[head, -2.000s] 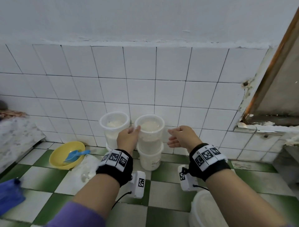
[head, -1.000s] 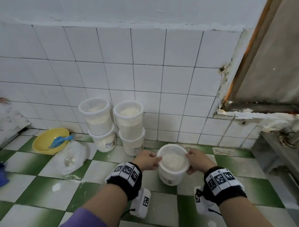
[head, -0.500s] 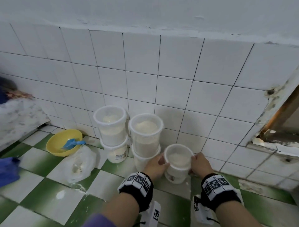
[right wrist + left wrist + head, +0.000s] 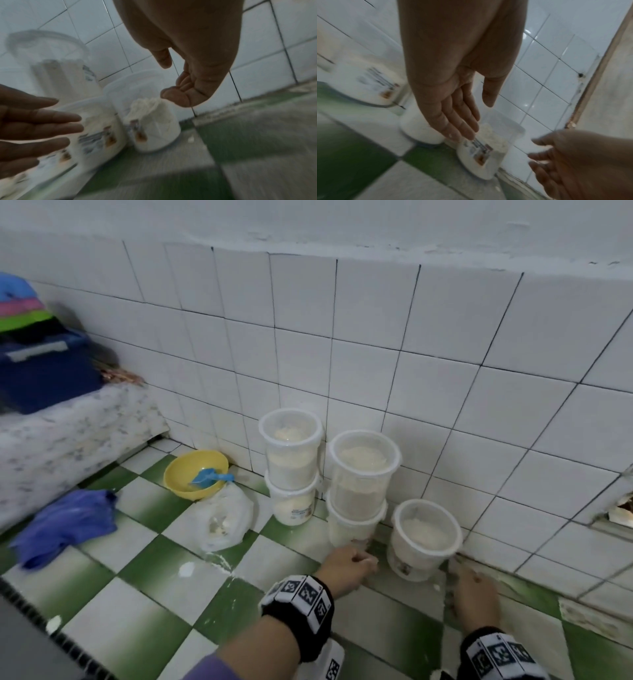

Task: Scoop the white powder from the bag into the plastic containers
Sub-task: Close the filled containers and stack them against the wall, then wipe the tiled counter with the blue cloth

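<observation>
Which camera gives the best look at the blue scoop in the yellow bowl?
The head view. It shows the blue scoop resting inside the yellow bowl, handle over the rim, beside the bag. The left and right wrist views aim at the containers by the wall and don't show the scoop at all.

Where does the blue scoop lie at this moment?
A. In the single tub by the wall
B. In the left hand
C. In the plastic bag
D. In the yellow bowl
D: the scoop rests inside the yellow bowl on the floor, beside the bag, and both hands are empty.
</observation>
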### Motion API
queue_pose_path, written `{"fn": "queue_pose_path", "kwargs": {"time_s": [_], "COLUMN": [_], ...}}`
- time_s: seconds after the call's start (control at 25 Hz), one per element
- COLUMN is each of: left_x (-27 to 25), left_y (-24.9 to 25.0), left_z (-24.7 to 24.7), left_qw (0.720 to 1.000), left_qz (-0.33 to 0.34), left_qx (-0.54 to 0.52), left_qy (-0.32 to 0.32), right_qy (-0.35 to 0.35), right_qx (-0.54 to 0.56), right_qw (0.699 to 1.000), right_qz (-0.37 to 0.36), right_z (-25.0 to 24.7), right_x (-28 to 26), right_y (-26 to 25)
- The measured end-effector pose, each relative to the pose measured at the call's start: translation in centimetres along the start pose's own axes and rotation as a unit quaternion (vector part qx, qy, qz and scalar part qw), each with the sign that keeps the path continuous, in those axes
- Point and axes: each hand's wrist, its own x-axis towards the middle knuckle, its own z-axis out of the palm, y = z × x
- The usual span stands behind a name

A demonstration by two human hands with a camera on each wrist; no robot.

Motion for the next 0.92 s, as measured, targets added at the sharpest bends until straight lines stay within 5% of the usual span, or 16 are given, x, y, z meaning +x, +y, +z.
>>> {"fn": "queue_pose_path", "kwargs": {"time_s": [0.16,0.28,0.36,0.44,0.68,0.92], "left_x": [-3.0,-4.6,-4.5,-3.9,0.6,2.7], "left_y": [-4.5,-8.1,-10.2,-11.7,-14.6,-15.6], "left_z": [-4.9,-10.6,-14.9,-18.7,-26.1,-28.7], "left_qw": [0.976,0.912,0.877,0.870,0.921,0.955], "left_qz": [-0.080,-0.107,-0.139,-0.174,-0.192,-0.169], "left_qx": [-0.065,-0.103,-0.092,-0.075,-0.047,-0.007], "left_qy": [0.194,0.383,0.450,0.454,0.335,0.242], "right_qy": [-0.070,-0.183,-0.262,-0.329,-0.410,-0.403], "right_qx": [-0.097,-0.171,-0.209,-0.240,-0.308,-0.360], "right_qw": [0.992,0.968,0.941,0.908,0.839,0.823], "right_qz": [0.030,-0.022,-0.056,-0.098,-0.185,-0.173], "right_z": [4.0,8.5,10.9,13.5,22.7,27.9], "right_x": [-4.9,-8.4,-11.1,-13.4,-19.7,-23.5], "right_y": [3.9,4.0,2.8,1.9,-0.9,-2.4]}}
